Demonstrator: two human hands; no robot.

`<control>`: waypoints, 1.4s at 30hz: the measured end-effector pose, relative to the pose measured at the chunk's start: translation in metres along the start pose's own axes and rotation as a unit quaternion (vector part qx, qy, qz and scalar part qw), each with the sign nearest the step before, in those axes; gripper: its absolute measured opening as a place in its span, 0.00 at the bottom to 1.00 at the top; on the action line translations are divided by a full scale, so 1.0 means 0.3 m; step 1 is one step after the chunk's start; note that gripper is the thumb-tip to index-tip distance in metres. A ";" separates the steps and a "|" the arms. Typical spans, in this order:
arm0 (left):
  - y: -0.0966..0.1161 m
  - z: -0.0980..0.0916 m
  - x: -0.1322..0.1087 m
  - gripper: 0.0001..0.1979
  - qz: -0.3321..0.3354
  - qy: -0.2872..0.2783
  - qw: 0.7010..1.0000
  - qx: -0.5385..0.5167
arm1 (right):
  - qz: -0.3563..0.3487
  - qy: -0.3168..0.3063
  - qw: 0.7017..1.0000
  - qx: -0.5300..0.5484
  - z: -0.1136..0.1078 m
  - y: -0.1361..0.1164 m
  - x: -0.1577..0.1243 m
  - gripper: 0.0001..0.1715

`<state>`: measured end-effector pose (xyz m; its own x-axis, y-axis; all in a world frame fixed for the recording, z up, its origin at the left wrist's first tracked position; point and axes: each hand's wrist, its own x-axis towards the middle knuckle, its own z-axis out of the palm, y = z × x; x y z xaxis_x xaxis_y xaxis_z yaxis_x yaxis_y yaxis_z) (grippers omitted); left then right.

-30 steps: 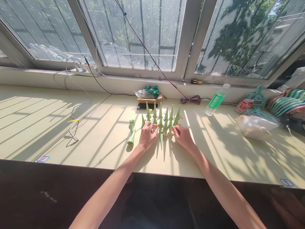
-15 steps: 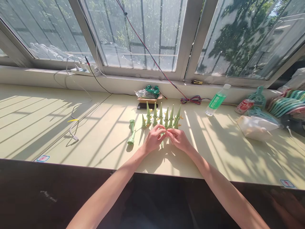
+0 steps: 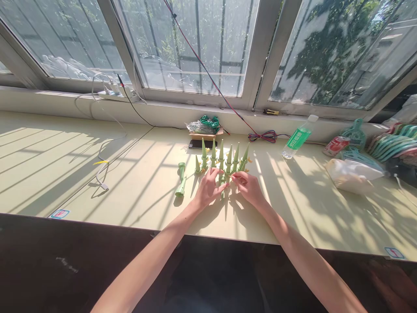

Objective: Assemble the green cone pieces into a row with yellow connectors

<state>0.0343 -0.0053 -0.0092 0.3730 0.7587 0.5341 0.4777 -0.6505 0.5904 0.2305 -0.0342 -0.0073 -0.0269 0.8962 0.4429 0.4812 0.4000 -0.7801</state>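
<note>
Several green plastic cone-shaped spikes [image 3: 236, 155] stand in a cluster with small yellow parts at their sides. Just in front of them, my left hand [image 3: 208, 189] curls thumb and fingers round a green spike [image 3: 222, 195], whose tip shows below the thumb. My right hand [image 3: 250, 188] is closed in a pinch beside it; what sits between the fingertips is too small to make out. To the left of my left hand, a green flared tube-like piece [image 3: 181, 179] lies on the table.
Behind the spikes are a dark phone [image 3: 195, 144] and a small cardboard box [image 3: 208, 135] holding clear and green material. A bottle with a green label [image 3: 297, 138], coiled wire [image 3: 262, 136], red can [image 3: 336, 145] and white bag [image 3: 350, 176] stand rightward. A pale cable [image 3: 100, 174] lies left.
My hands have moved slightly apart; their fingertips met before and now a gap shows between them. The left thumb and fingers have spread a little. The camera view has shifted slightly.
</note>
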 end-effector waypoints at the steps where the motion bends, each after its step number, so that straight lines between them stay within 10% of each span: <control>1: 0.000 0.001 -0.001 0.15 -0.004 -0.006 1.000 0.008 | 0.001 0.009 1.000 -0.003 0.000 0.004 0.001 0.16; 8: -0.014 0.021 -0.013 0.17 -0.023 -0.064 0.998 -0.004 | -0.002 0.026 1.000 -0.012 0.002 0.015 0.000 0.14; 27: 0.007 -0.010 -0.001 0.17 -0.092 0.042 0.990 -0.102 | 0.002 0.012 1.000 -0.021 -0.002 0.011 0.001 0.13; 42: 0.023 -0.011 0.000 0.17 -0.088 0.024 0.988 -0.125 | -0.016 -0.024 0.999 -0.023 -0.010 -0.015 -0.001 0.15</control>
<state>0.0349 -0.0099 -0.0031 0.2600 0.8621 0.4349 0.3180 -0.5017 0.8045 0.2309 -0.0369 -0.0027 -0.0836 0.8920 0.4443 0.5193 0.4195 -0.7445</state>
